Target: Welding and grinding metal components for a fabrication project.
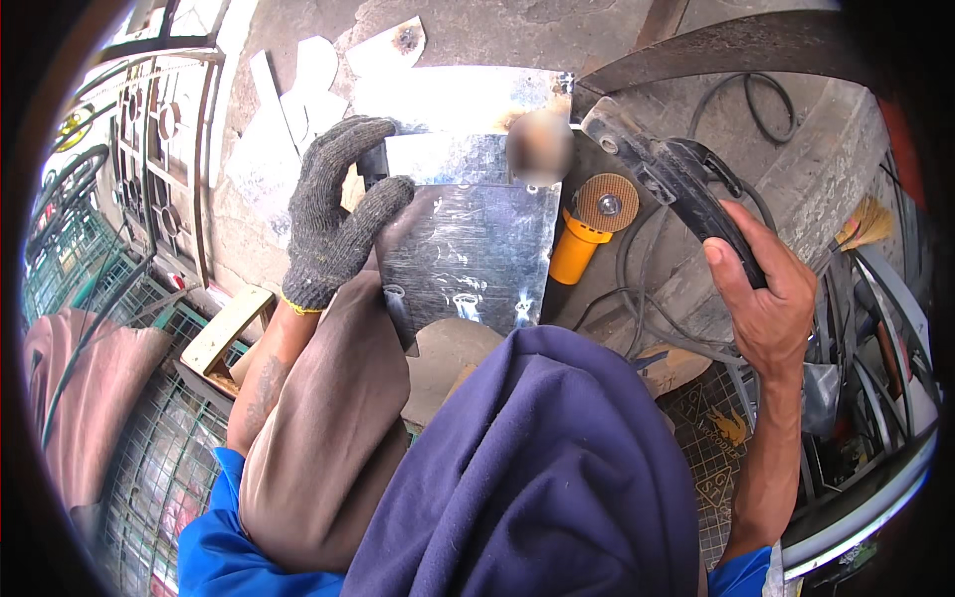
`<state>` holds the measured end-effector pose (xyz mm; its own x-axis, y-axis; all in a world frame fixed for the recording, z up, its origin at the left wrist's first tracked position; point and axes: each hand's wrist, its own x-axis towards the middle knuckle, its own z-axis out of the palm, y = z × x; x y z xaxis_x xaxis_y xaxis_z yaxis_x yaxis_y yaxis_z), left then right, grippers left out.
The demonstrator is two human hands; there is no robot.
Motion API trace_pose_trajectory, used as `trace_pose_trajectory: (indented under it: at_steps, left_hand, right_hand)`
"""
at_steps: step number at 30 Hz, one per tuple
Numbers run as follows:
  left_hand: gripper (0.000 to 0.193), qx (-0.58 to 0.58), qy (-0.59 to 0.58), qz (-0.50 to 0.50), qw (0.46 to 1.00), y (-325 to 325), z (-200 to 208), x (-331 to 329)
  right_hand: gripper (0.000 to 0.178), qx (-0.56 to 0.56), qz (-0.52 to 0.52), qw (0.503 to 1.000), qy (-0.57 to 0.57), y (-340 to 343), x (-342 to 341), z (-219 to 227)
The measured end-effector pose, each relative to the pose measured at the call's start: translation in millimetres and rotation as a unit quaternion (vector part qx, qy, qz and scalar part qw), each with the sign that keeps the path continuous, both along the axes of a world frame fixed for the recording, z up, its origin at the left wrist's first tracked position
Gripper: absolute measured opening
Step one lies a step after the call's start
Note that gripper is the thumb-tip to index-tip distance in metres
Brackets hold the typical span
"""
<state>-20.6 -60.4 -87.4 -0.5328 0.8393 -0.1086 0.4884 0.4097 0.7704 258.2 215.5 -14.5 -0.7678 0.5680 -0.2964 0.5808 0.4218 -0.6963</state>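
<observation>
My left hand [343, 204], in a dark grey knitted glove, pinches the left edge of a bent sheet metal piece [463, 239] between thumb and fingers. The metal is shiny on its upper strip and scratched grey below, with pale marks along its lower end. In my bare right hand [766, 289] is a black welding electrode holder [686, 194], its jaw end tilted up and left towards the metal's upper right corner. A round blurred patch hides that corner, so I cannot tell whether anything touches there. An orange angle grinder [582, 244] with a brown disc lies just right of the metal.
Cut metal scraps [388, 45] lie on the concrete beyond the metal piece. Black cable [637, 264] loops over the ground at right, near a concrete ledge [836, 149]. A metal grille [164, 149] stands at far left, and a small wooden stool [227, 333] sits beside my left forearm.
</observation>
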Motion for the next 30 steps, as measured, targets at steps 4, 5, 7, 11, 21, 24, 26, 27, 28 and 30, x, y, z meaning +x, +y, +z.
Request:
trace_pose_trajectory:
  at_steps: [4,5,7,11,21,24,26,27,28,30]
  left_hand:
    - [0.052,0.003,-0.002,-0.003,1.0,0.5,-0.4,-0.5]
    - [0.052,0.003,-0.002,-0.003,1.0,0.9,0.6,-0.7]
    - [0.051,0.002,-0.007,0.0,1.0,1.4,1.0,0.1]
    - [0.05,0.003,-0.003,0.004,1.0,1.0,2.3,0.8]
    - [0.05,0.005,-0.004,-0.001,1.0,-0.3,-1.5,-0.4]
    - [0.051,0.01,-0.008,0.001,1.0,-1.2,-1.2,-0.8]
    - [0.051,0.008,-0.004,0.002,1.0,-0.5,-0.9,-1.4]
    - [0.051,0.008,-0.004,0.001,1.0,-0.7,-1.7,-1.9]
    - [0.05,0.012,0.014,-0.015,1.0,-1.1,-2.9,-3.0]
    - [0.05,0.016,0.033,-0.032,0.999,-1.7,-2.6,-3.7]
  right_hand:
    - [0.036,-0.007,-0.004,1.0,0.005,-0.4,-0.8,-0.7]
    - [0.036,-0.009,-0.003,1.0,0.003,-0.2,-1.1,-0.4]
    - [0.036,-0.029,-0.01,1.0,-0.006,-0.3,-1.9,1.1]
    - [0.037,-0.033,-0.034,0.999,0.02,0.2,1.9,0.4]
    - [0.037,-0.014,-0.011,1.0,0.006,-0.4,2.3,-0.2]
    - [0.036,-0.015,-0.012,1.0,0.002,-1.8,0.0,0.2]
    - [0.036,-0.018,-0.016,1.0,-0.003,-2.6,-1.6,2.1]
    - [0.036,-0.022,-0.02,1.0,-0.007,-2.8,-1.7,2.4]
    - [0.036,-0.022,-0.02,1.0,-0.007,-3.1,-1.7,2.3]
    - [0.036,-0.017,-0.018,1.0,-0.002,-3.6,-1.8,2.2]
